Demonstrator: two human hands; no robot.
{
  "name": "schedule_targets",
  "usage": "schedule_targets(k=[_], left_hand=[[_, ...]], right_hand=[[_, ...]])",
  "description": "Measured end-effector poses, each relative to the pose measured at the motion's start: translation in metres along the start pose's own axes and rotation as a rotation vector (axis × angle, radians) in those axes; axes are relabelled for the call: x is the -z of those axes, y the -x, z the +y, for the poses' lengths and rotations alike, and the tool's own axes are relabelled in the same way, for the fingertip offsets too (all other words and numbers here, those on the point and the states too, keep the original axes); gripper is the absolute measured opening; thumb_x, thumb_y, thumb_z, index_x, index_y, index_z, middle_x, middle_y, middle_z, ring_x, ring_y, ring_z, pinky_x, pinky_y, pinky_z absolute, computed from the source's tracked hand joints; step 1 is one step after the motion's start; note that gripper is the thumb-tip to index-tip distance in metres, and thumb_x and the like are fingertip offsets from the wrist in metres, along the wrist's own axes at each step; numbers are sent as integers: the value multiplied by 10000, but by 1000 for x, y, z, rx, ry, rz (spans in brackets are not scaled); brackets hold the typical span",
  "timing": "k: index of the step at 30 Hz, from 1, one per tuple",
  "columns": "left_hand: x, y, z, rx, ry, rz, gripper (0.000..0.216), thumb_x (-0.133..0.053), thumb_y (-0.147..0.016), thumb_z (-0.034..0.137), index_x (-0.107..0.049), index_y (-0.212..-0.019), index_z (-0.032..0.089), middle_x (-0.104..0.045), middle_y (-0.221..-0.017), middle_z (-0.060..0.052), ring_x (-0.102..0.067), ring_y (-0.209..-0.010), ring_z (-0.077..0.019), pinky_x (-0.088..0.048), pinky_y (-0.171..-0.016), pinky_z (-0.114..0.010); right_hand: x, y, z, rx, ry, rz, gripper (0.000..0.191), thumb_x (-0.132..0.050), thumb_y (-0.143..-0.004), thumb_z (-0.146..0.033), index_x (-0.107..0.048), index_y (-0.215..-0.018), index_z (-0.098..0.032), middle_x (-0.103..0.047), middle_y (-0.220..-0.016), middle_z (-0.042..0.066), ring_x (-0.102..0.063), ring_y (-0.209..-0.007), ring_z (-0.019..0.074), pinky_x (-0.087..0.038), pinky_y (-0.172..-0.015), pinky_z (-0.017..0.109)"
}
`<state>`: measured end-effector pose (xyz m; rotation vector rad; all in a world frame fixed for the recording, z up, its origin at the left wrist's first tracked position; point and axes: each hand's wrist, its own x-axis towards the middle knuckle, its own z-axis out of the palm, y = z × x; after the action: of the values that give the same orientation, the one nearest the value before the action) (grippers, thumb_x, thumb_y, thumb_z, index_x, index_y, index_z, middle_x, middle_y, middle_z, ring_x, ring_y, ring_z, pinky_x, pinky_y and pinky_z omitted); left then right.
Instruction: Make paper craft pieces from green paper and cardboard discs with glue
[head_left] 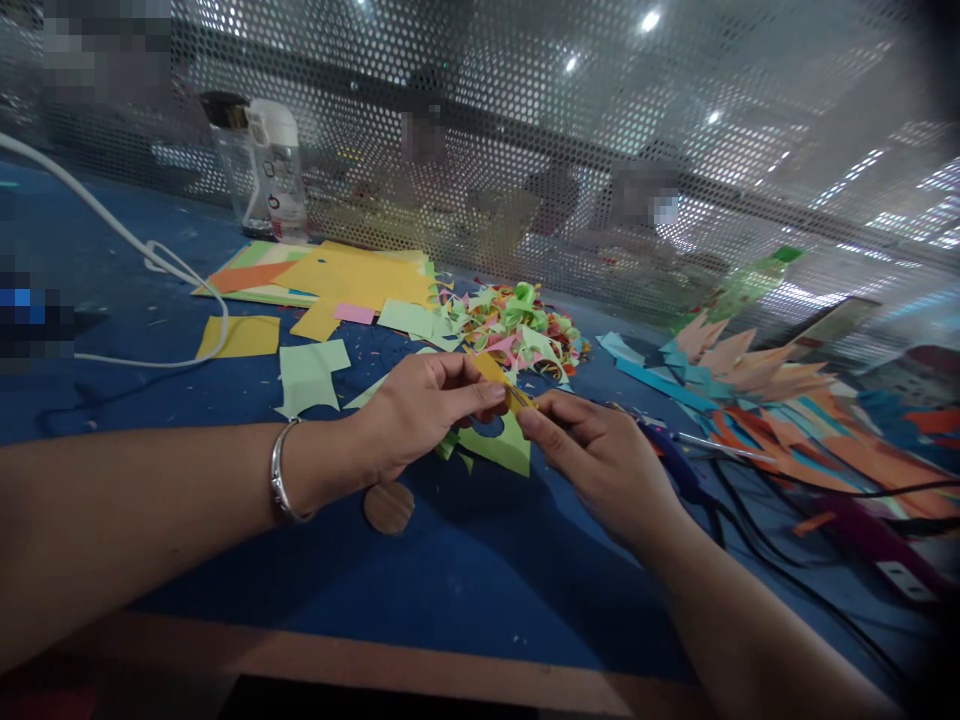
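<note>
Left hand (412, 410) and right hand (600, 450) pinch a narrow yellow paper strip (490, 368); beneath their fingers lies an angular light-green paper piece (511, 450).

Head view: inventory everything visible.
Held paper: at least one, yellow, centre
Green sheet: one, green, centre
Cardboard disc: one, brown, front centre
Scrap heap: one, multicoloured, centre
Paper pieces: several, green, yellow, pink, left
Sheet stack: one, mostly yellow, back left
Paper strips: many, orange and blue, right
Bottles: three, clear back left, green right
Cables: several, white left, black right
Unclear items: two, purplish, right
Table: one, blue, underneath
Mesh: one, grey, behind; beyond, blurred
Bracelet: one, silver, left wrist
Left hand: one, centre
Right hand: one, centre
</note>
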<state>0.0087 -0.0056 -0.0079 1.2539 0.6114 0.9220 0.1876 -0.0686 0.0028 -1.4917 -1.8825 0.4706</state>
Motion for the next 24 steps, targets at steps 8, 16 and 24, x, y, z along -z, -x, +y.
schedule_targets(k=[8, 16, 24], left_hand=[[1, -1, -1, -14, -2, -39, 130, -730, -765, 244, -691, -695, 142, -619, -648, -10, -517, -595, -93, -406, -608, -247], [3, -2, -1, 1, -7, -61, 161, -762, -745, 276, -703, -740, 126, -635, -681, -6, -524, -622, -83, -420, -642, -241], [4, -4, 0, 41, -29, -83, 182, -776, -728, 284, -696, -725, 120, -652, -688, -8, -549, -655, -86, -426, -669, -241]], right_hand=[[1, 0, 0, -14, -9, -6, 387, -524, -926, -506, -560, -685, -206, -390, -564, -51, -345, -513, 109, -305, -514, 252], [1, 1, 2, -10, -2, -12, 388, -510, -935, -497, -556, -690, -199, -421, -609, -38, -383, -558, 114, -318, -546, 251], [2, 0, 3, -24, 12, -29, 395, -512, -932, -508, -546, -690, -197, -394, -594, -43, -370, -553, 112, -303, -536, 252]])
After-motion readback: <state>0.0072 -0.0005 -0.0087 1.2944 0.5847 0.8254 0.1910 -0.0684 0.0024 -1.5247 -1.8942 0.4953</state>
